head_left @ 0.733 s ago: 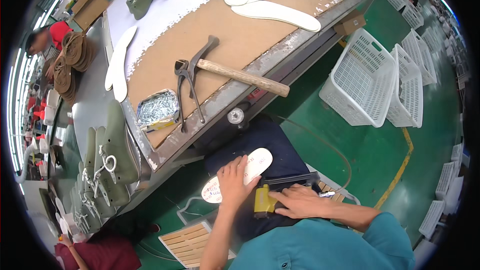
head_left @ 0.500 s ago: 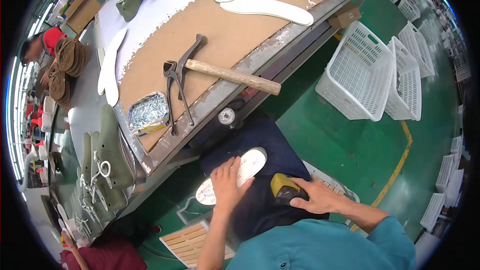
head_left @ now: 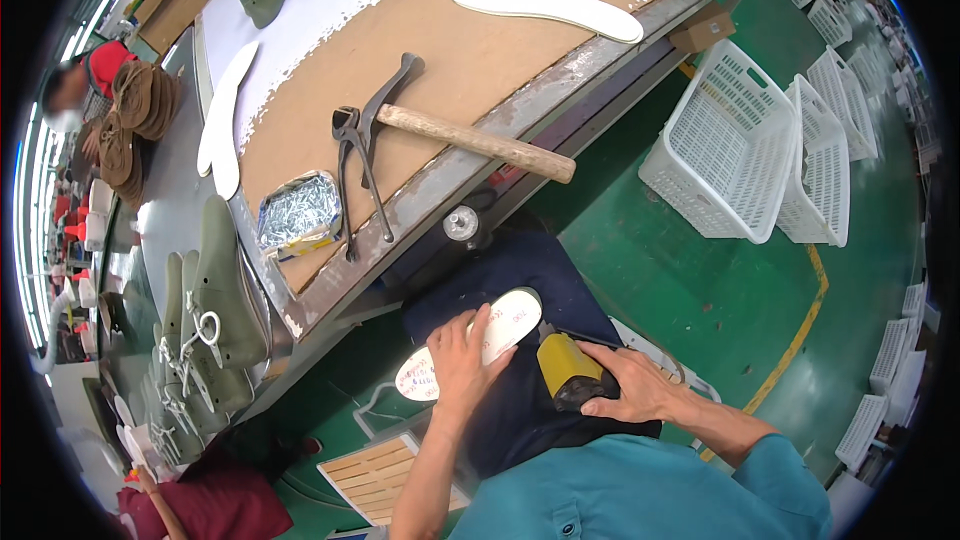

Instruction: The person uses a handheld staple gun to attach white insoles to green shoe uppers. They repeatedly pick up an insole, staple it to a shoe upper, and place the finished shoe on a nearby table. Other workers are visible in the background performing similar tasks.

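A white insole (head_left: 515, 322) with red and blue markings rests over my dark-clad lap, a rim of green shoe last showing at its far end. My left hand (head_left: 462, 365) grips it round the middle, fingers across its face and thumb at the right edge. My right hand (head_left: 632, 382) is closed round the back of a yellow and black handheld tool (head_left: 568, 368). The tool's narrow grey tip points up and stands close beside the insole's far right edge; whether it touches I cannot make out.
On the bench ahead lie a wooden-handled hammer (head_left: 480, 143), pincers (head_left: 350, 155), a tray of nails (head_left: 300, 212) and white insoles (head_left: 545, 10). Green lasts (head_left: 222, 300) stand at left. White plastic baskets (head_left: 715, 155) are on the right floor. Another person (head_left: 95, 80) works at far left.
My right hand has tilted the yellow tool so its grey tip now shows beside the insole's far end. My left hand stays on the insole. The whole view has shifted slightly.
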A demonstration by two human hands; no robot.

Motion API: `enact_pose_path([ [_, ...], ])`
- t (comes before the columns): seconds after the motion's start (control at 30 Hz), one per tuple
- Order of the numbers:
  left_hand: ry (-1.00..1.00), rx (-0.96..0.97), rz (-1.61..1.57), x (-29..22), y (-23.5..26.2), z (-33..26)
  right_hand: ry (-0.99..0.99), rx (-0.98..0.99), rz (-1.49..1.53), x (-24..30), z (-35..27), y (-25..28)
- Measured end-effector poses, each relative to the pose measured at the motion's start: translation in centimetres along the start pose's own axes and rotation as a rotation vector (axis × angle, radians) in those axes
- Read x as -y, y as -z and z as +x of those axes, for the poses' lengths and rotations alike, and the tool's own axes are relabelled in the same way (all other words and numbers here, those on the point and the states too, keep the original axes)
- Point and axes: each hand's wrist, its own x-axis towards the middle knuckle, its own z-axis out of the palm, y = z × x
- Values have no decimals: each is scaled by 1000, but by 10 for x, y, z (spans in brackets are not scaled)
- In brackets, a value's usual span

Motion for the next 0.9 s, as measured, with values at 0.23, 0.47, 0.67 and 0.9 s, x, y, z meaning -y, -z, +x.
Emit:
enact_pose_path([
  [0.23, 17, -15, -15, 0, -2, -1, 74, -31, 10, 2, 15, -11],
  [0.47, 10, -38, -9, 3, -6, -5, 84, -30, -2, 4, 34, -18],
  [0.67, 18, -47, -37, 6, -12, -7, 76, 26, -53, 11, 33, -21],
  [0.9, -33, -42, -89, 34, 6, -26, 34, 267, -201, 50, 56, -34],
])
